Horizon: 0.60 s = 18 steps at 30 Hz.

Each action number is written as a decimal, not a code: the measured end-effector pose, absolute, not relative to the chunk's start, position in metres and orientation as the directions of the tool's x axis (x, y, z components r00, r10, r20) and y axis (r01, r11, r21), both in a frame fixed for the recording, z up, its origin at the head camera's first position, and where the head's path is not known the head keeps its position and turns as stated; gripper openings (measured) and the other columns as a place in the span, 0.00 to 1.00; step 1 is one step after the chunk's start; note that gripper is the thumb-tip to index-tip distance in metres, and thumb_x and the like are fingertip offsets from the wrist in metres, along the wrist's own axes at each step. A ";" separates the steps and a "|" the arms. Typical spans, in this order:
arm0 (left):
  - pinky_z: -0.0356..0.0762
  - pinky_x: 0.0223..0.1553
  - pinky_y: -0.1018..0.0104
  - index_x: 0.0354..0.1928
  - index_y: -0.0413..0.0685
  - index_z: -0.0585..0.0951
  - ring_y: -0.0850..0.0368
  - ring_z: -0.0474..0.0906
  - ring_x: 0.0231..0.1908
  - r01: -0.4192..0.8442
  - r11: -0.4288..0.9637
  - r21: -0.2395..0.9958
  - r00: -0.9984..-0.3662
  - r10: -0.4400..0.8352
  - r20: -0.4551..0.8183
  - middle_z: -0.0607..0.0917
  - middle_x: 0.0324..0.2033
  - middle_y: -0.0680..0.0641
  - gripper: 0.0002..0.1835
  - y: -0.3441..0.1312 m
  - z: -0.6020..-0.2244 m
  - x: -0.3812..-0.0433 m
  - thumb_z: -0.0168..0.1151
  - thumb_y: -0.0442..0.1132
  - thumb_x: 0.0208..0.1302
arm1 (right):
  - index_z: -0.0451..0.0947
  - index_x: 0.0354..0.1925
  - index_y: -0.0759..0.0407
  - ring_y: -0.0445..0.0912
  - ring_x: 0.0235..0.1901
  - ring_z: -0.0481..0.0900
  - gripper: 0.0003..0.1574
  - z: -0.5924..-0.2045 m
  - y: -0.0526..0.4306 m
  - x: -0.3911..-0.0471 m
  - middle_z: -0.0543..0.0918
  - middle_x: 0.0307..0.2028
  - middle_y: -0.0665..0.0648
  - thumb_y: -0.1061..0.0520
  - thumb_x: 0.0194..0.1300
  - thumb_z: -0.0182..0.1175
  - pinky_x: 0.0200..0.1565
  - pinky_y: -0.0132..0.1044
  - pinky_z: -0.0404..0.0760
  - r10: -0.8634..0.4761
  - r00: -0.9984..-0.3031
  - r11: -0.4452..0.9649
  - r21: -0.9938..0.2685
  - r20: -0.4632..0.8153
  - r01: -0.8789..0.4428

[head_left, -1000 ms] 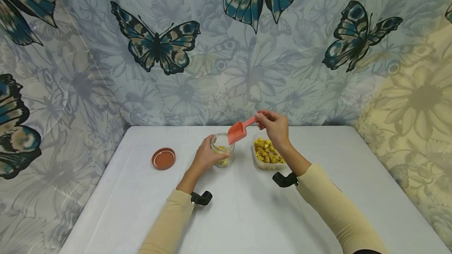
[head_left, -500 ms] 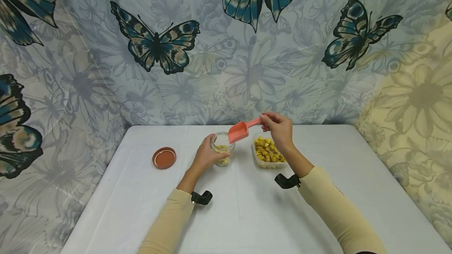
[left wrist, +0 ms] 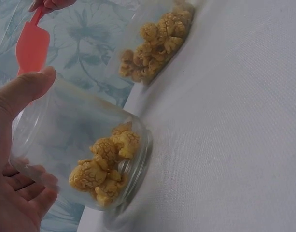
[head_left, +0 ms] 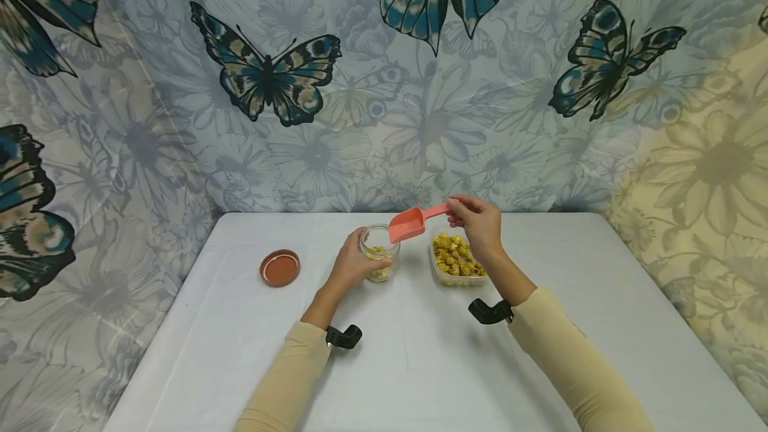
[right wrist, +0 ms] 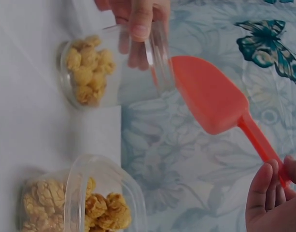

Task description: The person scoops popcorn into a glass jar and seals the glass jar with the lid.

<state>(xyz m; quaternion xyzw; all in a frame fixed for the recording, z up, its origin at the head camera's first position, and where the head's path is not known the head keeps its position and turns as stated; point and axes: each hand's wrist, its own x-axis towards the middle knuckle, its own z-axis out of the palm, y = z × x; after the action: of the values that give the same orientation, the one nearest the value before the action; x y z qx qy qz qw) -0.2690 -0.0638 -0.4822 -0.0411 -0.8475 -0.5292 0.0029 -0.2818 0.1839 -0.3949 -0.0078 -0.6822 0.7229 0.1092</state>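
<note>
My left hand [head_left: 350, 263] grips a clear glass jar [left wrist: 73, 108] near its mouth, thumb on one side and fingers on the other. Caramel popcorn [left wrist: 104, 159] covers the bottom of the jar, which stands on the white table. My right hand [head_left: 482, 227] pinches the end of a coral-pink scoop's handle. The scoop [head_left: 407, 225] slants down to the left, its front lip at the jar's rim, and no popcorn shows in its bowl. Below and beside the right hand sits a clear plastic container [head_left: 459, 281] of popcorn [right wrist: 106, 210].
A brown-red round lid [head_left: 280, 268] lies on the table, left of the jar. Behind the table's far edge hangs a butterfly-patterned cloth [head_left: 384, 152]. Each wrist wears a black camera [head_left: 344, 337].
My right hand has shifted right and slightly down, and the scoop's handle has tipped flatter while its lip stays at the jar's rim. The left hand and jar hold still.
</note>
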 end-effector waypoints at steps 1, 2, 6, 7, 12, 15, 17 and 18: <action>0.64 0.68 0.43 0.70 0.42 0.62 0.42 0.67 0.66 0.079 0.435 0.897 -0.996 0.069 0.054 0.71 0.64 0.39 0.52 -0.064 -0.482 -0.269 0.79 0.49 0.45 | 0.76 0.51 0.75 0.38 0.23 0.82 0.25 -0.395 0.184 -0.282 0.85 0.26 0.45 0.56 0.65 0.64 0.30 0.29 0.84 0.169 -0.976 -0.051 -0.988 0.136 -0.147; 0.64 0.68 0.43 0.70 0.41 0.62 0.42 0.67 0.66 0.084 0.433 0.897 -0.996 0.072 0.058 0.71 0.64 0.38 0.52 -0.064 -0.482 -0.269 0.79 0.48 0.45 | 0.77 0.51 0.75 0.39 0.23 0.82 0.23 -0.395 0.184 -0.281 0.85 0.26 0.46 0.57 0.65 0.64 0.30 0.29 0.84 0.170 -0.977 -0.061 -0.988 0.133 -0.145; 0.63 0.68 0.43 0.70 0.40 0.61 0.41 0.67 0.66 0.098 0.446 0.889 -0.994 0.081 0.069 0.70 0.64 0.37 0.52 -0.064 -0.483 -0.268 0.78 0.49 0.46 | 0.77 0.51 0.74 0.38 0.23 0.82 0.22 -0.396 0.184 -0.281 0.85 0.25 0.46 0.58 0.65 0.63 0.30 0.28 0.84 0.172 -0.979 -0.099 -0.987 0.108 -0.126; 0.64 0.68 0.43 0.70 0.40 0.61 0.41 0.67 0.65 0.101 0.452 0.886 -0.994 0.083 0.071 0.70 0.64 0.36 0.52 -0.064 -0.484 -0.268 0.78 0.49 0.46 | 0.77 0.50 0.74 0.38 0.23 0.82 0.21 -0.396 0.185 -0.280 0.85 0.25 0.46 0.59 0.65 0.63 0.31 0.29 0.84 0.170 -0.980 -0.107 -0.987 0.101 -0.121; 0.64 0.68 0.44 0.70 0.40 0.61 0.41 0.68 0.65 0.101 0.472 0.876 -0.994 0.086 0.069 0.69 0.63 0.37 0.52 -0.064 -0.484 -0.268 0.78 0.50 0.46 | 0.74 0.53 0.77 0.37 0.24 0.82 0.25 -0.399 0.187 -0.280 0.85 0.27 0.46 0.58 0.66 0.63 0.31 0.28 0.84 0.145 -0.985 -0.108 -0.988 0.095 -0.111; 0.64 0.68 0.44 0.70 0.40 0.61 0.41 0.67 0.65 0.103 0.470 0.877 -0.994 0.090 0.069 0.69 0.63 0.36 0.52 -0.065 -0.483 -0.269 0.78 0.50 0.46 | 0.73 0.54 0.78 0.37 0.24 0.82 0.26 -0.400 0.188 -0.281 0.85 0.27 0.45 0.58 0.66 0.62 0.31 0.27 0.84 0.126 -0.986 -0.088 -0.989 0.106 -0.117; 0.65 0.68 0.44 0.70 0.40 0.60 0.41 0.68 0.64 0.106 0.468 0.877 -0.993 0.094 0.070 0.69 0.63 0.36 0.53 -0.065 -0.481 -0.269 0.78 0.51 0.46 | 0.75 0.53 0.75 0.37 0.24 0.81 0.24 -0.400 0.189 -0.282 0.85 0.28 0.45 0.57 0.66 0.62 0.31 0.27 0.84 0.128 -0.986 -0.074 -0.991 0.102 -0.112; 0.64 0.68 0.44 0.70 0.40 0.60 0.41 0.68 0.64 0.106 0.468 0.877 -0.993 0.096 0.069 0.69 0.63 0.36 0.53 -0.065 -0.481 -0.269 0.78 0.51 0.46 | 0.76 0.51 0.73 0.38 0.25 0.82 0.22 -0.399 0.189 -0.283 0.85 0.28 0.45 0.57 0.66 0.62 0.31 0.27 0.84 0.131 -0.987 -0.074 -0.992 0.095 -0.105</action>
<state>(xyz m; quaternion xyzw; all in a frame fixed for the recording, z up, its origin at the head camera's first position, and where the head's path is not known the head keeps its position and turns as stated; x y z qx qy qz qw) -0.2690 -0.0647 -0.4805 -0.0591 -0.8567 -0.5124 0.0052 -0.2826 0.1895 -0.3994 -0.0095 -0.6755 0.7329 0.0804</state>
